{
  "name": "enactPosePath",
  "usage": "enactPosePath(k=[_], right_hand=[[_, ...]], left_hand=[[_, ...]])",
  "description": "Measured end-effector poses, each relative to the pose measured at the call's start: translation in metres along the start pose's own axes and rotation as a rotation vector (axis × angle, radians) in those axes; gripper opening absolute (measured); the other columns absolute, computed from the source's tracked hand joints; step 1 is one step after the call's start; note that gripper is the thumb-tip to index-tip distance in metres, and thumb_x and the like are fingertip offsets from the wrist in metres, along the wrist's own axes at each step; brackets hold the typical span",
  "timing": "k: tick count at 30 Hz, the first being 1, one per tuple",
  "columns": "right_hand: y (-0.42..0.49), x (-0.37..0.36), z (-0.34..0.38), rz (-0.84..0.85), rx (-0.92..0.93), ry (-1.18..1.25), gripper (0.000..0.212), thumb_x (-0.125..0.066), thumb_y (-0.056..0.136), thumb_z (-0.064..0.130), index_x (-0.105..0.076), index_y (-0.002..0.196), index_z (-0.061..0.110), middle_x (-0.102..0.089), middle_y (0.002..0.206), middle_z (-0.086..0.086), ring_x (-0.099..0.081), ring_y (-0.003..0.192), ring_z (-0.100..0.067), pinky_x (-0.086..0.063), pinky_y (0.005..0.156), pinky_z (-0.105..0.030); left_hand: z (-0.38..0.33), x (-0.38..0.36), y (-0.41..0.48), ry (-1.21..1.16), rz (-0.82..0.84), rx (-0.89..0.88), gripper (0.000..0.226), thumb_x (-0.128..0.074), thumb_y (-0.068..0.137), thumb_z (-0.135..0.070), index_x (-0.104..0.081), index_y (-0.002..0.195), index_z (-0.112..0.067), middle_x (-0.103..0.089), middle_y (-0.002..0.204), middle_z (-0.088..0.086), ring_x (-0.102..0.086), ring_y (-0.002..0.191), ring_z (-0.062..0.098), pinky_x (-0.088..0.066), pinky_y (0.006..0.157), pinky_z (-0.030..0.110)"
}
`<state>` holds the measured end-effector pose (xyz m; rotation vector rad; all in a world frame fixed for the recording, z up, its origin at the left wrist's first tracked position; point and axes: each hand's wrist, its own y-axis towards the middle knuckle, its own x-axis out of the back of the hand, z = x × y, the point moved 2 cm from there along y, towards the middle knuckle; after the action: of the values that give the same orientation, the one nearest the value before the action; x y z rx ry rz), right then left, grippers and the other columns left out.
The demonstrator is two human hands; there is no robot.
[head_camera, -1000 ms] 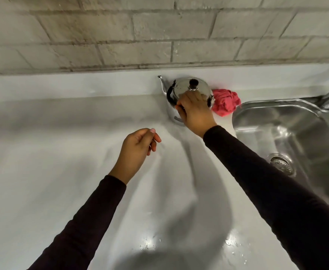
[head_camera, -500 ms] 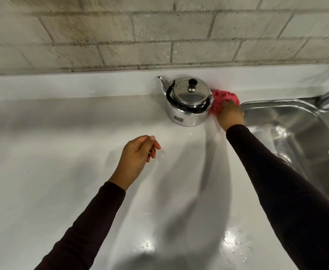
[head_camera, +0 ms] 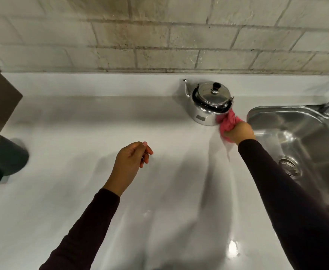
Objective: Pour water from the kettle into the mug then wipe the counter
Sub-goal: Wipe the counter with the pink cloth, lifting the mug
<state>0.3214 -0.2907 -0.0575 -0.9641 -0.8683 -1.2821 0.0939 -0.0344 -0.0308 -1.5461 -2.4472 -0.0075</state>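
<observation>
White desk (head_camera: 66, 191) looking mostly bare. Kettle (head_camera: 210, 106) sitting upright by wall, pouring seemingly done. Right hand (head_camera: 239, 132) fingers squeezing pink cloth (head_camera: 227, 121) beside kettle, wiping just starting. Left hand (head_camera: 129, 162) hovering, fingers loosely curled, holding nothing. Mug (head_camera: 2, 154) resting far left.

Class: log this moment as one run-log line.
stage: wipe starting | right hand: gripping pink cloth beside kettle | left hand: empty, above counter | mug: far left

One kettle (head_camera: 210, 103), one pink cloth (head_camera: 227, 123), one mug (head_camera: 5, 158), one sink (head_camera: 303, 137), two hands: left hand (head_camera: 129, 163), right hand (head_camera: 240, 132).
</observation>
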Motion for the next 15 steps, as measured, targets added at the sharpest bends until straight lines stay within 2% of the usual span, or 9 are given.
enactPosePath(k=[3,7,9,11,14,15], right_hand=[[-0.05,-0.018,0.024,0.088,-0.079,-0.019,0.036,-0.056,0.083,0.027,-0.065,0.095,-0.005,-0.066,0.099,-0.023,-0.064,0.094,-0.04,-0.052,0.087,-0.042],[-0.117,-0.04,0.075,0.082,0.048,-0.076,0.028,-0.061,0.081,0.026,-0.068,0.074,-0.001,-0.069,0.086,-0.021,-0.064,0.087,-0.038,-0.053,0.077,-0.039],[-0.141,-0.051,0.105,0.074,0.142,-0.089,0.026,-0.063,0.08,0.025,-0.066,0.065,0.003,-0.068,0.068,-0.016,-0.064,0.072,-0.034,-0.045,0.062,-0.029],[-0.164,-0.068,0.14,0.1,0.206,-0.032,0.024,-0.064,0.078,0.022,-0.059,0.058,0.009,-0.054,0.049,-0.003,-0.056,0.055,-0.026,-0.034,0.052,-0.024],[-0.188,-0.095,0.181,0.144,0.295,0.117,0.028,-0.066,0.078,0.019,-0.052,0.056,0.013,-0.041,0.045,0.005,-0.044,0.046,-0.015,-0.03,0.043,-0.021],[-0.196,-0.104,0.195,0.162,0.335,0.166,0.029,-0.067,0.079,0.018,-0.051,0.056,0.012,-0.041,0.045,0.005,-0.041,0.044,-0.011,-0.027,0.041,-0.016]], left_hand=[[0.01,0.044,-0.009,-0.028,-0.059,0.002,0.04,-0.043,0.095,-0.024,-0.064,0.062,-0.02,-0.055,0.052,-0.006,-0.044,0.046,0.006,-0.038,0.049,0.012],[0.025,0.103,-0.023,-0.063,-0.132,0.012,0.039,-0.043,0.096,-0.022,-0.063,0.063,-0.015,-0.054,0.053,-0.004,-0.044,0.045,0.004,-0.038,0.048,0.01],[0.034,0.132,-0.03,-0.075,-0.172,0.028,0.04,-0.043,0.095,-0.023,-0.064,0.062,-0.017,-0.055,0.05,-0.006,-0.044,0.044,0.003,-0.038,0.047,0.009],[0.043,0.162,-0.038,-0.064,-0.205,0.039,0.039,-0.043,0.095,-0.025,-0.064,0.063,-0.017,-0.056,0.05,-0.007,-0.045,0.045,0.002,-0.039,0.048,0.009],[0.051,0.194,-0.045,-0.058,-0.234,0.048,0.038,-0.042,0.095,-0.025,-0.064,0.065,-0.016,-0.057,0.05,-0.009,-0.046,0.046,0.002,-0.039,0.048,0.01],[0.054,0.204,-0.046,-0.059,-0.246,0.046,0.038,-0.042,0.095,-0.024,-0.064,0.065,-0.016,-0.056,0.049,-0.009,-0.046,0.046,0.002,-0.039,0.048,0.01]])
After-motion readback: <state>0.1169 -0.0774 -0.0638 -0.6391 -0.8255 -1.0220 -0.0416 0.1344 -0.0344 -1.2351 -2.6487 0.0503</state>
